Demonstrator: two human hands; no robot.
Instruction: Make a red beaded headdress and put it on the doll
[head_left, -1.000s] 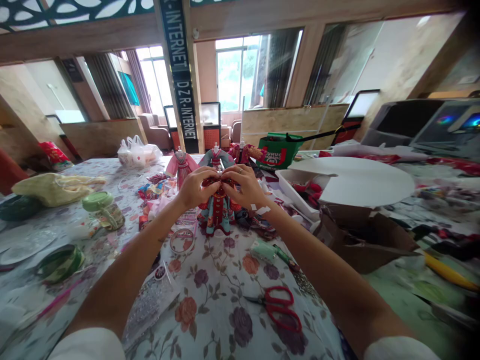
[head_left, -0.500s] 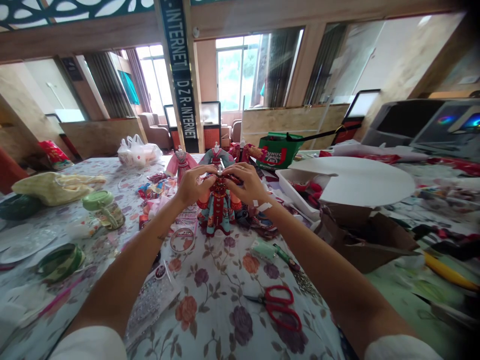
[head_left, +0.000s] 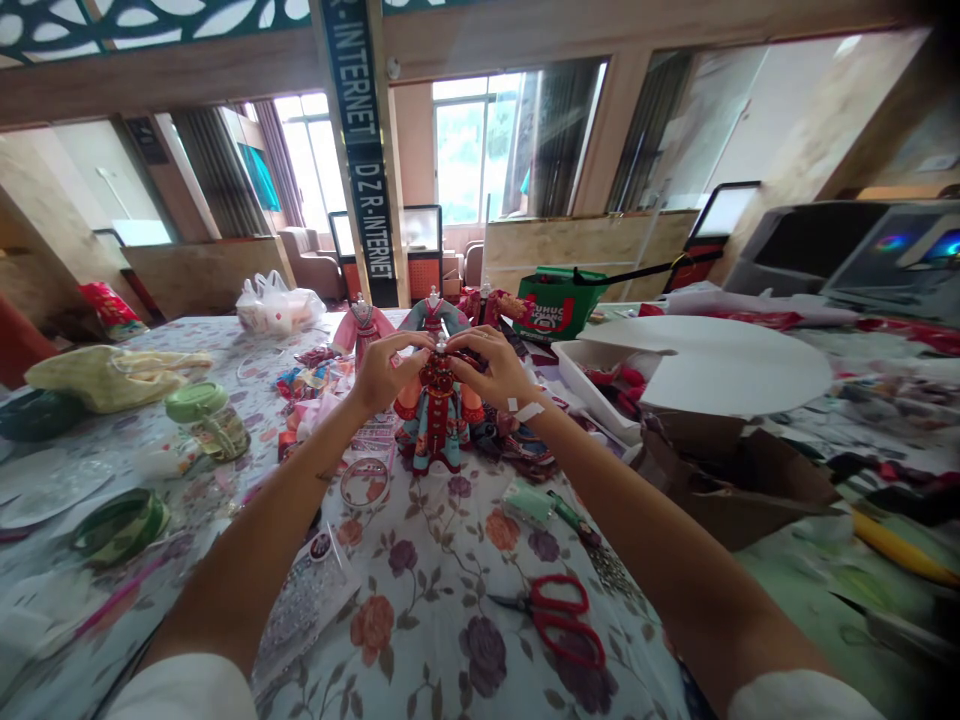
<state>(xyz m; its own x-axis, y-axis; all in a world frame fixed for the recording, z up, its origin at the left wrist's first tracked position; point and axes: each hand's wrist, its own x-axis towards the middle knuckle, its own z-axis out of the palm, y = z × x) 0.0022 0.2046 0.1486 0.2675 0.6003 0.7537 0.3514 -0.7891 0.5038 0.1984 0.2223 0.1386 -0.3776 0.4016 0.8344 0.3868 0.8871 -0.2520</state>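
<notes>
A small doll-size costume (head_left: 437,428) in red and light blue stands upright on the flowered tablecloth (head_left: 420,620). My left hand (head_left: 390,370) pinches its upper part from the left, near the neck. From the right, my right hand (head_left: 491,370) grips the same upper part, thumb and fingers close together. White tape is stuck near my right wrist. Right behind stand a pink costume (head_left: 362,325) and a grey-green one (head_left: 433,310). Red-handled scissors (head_left: 562,620) lie nearer to me.
On the left are a green-lidded jar (head_left: 210,420), a tape roll (head_left: 364,483) and a bag of beads (head_left: 307,590). At the right, a white tray (head_left: 592,400), a cardboard box (head_left: 735,480) and a round white board (head_left: 742,360).
</notes>
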